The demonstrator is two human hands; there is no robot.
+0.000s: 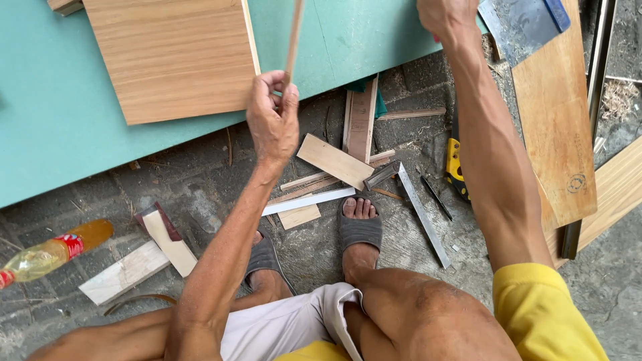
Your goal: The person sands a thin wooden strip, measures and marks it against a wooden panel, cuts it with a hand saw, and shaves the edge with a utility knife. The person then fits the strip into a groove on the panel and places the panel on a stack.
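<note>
Two hands busy: left hand pinching thin wood strip upright over teal board, right hand fisted, contents hidden. Mid-positioning, probably; next needs steady lining up.

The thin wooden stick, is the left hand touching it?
Touching. The head view shows the left hand pinching the lower end of the thin wooden stick between fingers and thumb.

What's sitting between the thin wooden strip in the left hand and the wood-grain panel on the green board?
Nothing visible. The left hand pinches the thin wooden strip, which rises just beside the right edge of the wood-grain panel on the green board. The scraps lie lower, on the paving.
</note>
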